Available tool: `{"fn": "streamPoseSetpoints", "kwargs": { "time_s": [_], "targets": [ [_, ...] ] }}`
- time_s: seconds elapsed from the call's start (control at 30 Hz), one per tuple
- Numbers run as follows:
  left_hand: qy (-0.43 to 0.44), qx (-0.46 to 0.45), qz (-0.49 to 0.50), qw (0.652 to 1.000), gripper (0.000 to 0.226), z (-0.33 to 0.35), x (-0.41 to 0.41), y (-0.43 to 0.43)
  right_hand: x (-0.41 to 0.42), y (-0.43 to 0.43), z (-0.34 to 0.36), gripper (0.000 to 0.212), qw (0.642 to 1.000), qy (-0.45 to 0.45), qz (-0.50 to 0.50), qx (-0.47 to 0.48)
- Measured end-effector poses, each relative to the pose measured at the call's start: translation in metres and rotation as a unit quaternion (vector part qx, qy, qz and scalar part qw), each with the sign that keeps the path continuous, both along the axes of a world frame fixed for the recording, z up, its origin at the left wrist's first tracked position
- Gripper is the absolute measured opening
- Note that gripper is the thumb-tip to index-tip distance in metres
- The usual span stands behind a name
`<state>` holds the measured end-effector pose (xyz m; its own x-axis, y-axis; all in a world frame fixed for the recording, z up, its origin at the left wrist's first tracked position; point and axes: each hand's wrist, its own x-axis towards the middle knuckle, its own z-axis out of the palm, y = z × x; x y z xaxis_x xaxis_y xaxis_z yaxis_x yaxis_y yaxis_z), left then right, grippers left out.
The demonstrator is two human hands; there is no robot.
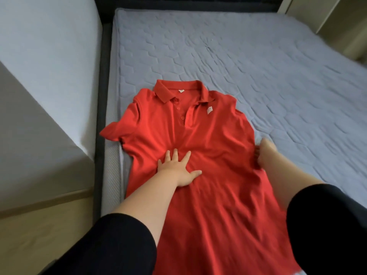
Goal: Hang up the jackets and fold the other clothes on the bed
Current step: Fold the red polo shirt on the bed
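On the pale grey quilted mattress [258,56], close to its left edge and the dark bed frame [99,116], a red short-sleeved polo shirt [208,139] lies spread out front side up. Its collar [178,90] points away from the person and its hem runs down toward the bottom of the view. The button placket [183,118] is undone, and a small white tag [209,110] sits just beside it on the chest. One short sleeve [117,132] sticks out on the person's left, reaching over the mattress edge. The left hand [178,171] lies flat on the middle of the shirt, fingers straight and spread, pressing on the cloth and gripping nothing. The right hand [267,153] is at the shirt's right side edge with its fingers [257,155] bent down against the cloth. That hand is blurred, so I cannot tell whether it pinches the fabric or only touches it. Both forearms are bare, coming out of black sleeves [111,245] pushed up the arms. A light wooden floor [39,225] shows to the left of the bed frame.
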<state>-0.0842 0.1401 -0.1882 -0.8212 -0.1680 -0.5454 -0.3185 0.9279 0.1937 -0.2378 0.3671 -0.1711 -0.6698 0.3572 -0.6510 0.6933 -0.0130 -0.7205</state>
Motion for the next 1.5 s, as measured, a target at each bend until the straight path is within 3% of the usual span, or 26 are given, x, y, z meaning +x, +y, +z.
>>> {"fn": "streamPoseSetpoints", "kwargs": {
  "time_s": [0.13,0.2,0.27,0.37,0.43,0.5,0.53,0.6,0.63,0.7,0.8,0.87,0.93,1.03,1.13,1.23,1.4,1.5],
  "targets": [
    [-0.044,-0.019,-0.02,0.999,0.086,0.003,-0.008,-0.001,-0.014,-0.004,0.001,0.056,0.987,-0.042,0.143,-0.065],
    [-0.072,-0.027,-0.026,0.997,0.087,0.005,-0.014,-0.002,-0.019,-0.014,0.01,0.048,0.972,-0.037,0.221,-0.07],
    [-0.095,-0.03,-0.026,0.995,0.088,0.007,-0.019,-0.001,-0.025,-0.028,0.015,0.036,0.967,0.002,0.241,-0.087],
    [-0.105,-0.033,-0.03,0.994,0.089,0.008,-0.021,-0.001,-0.032,-0.044,0.018,0.05,0.955,0.043,0.24,-0.168],
    [-0.105,-0.04,-0.032,0.993,0.089,0.008,-0.02,0.0,-0.037,-0.047,0.017,0.048,0.954,0.04,0.24,-0.177],
    [-0.103,-0.051,-0.033,0.993,0.089,0.008,-0.02,0.0,-0.042,-0.042,0.02,0.029,0.968,0.048,0.23,-0.091],
    [-0.102,-0.055,-0.034,0.993,0.089,0.008,-0.02,0.001,-0.046,-0.036,0.023,0.021,0.974,0.088,0.208,0.009],
    [-0.103,-0.064,-0.036,0.992,0.089,0.008,-0.02,0.003,-0.056,-0.021,0.028,0.01,0.942,0.207,0.113,0.24],
    [-0.103,-0.069,-0.037,0.992,0.088,0.008,-0.02,0.003,-0.058,-0.018,0.033,0.021,0.921,0.257,0.051,0.289],
    [-0.101,-0.075,-0.036,0.991,0.088,0.007,-0.02,0.004,-0.056,-0.021,0.037,0.044,0.89,0.318,0.019,0.327],
    [-0.09,-0.086,-0.034,0.992,0.089,0.004,-0.02,0.005,-0.037,-0.038,0.032,0.062,0.82,0.375,0.103,0.419],
    [-0.073,-0.083,-0.031,0.993,0.088,0.0,-0.017,0.005,-0.01,-0.048,0.015,0.061,0.743,0.407,0.251,0.469],
    [-0.039,-0.077,-0.025,0.996,0.088,-0.005,-0.011,0.005,0.024,-0.049,-0.014,0.056,0.694,0.338,0.396,0.496],
    [0.033,-0.111,-0.016,0.993,0.085,-0.012,0.005,0.015,0.073,-0.042,-0.051,0.057,0.725,0.222,0.437,0.484],
    [0.121,-0.154,-0.006,0.981,0.077,-0.02,0.028,0.033,0.108,-0.034,-0.058,0.056,0.726,0.246,0.423,0.483],
    [0.18,-0.13,-0.014,0.975,0.069,-0.029,0.059,0.046,0.134,-0.019,-0.054,0.055,0.72,0.256,0.44,0.472],
    [0.182,-0.074,-0.051,0.979,0.068,-0.025,0.102,0.07,0.177,0.018,-0.047,0.053,0.663,0.272,0.497,0.49],
    [0.177,-0.047,-0.101,0.978,0.067,-0.018,0.125,0.081,0.195,0.046,-0.043,0.053,0.666,0.254,0.455,0.533]
  ]
}}
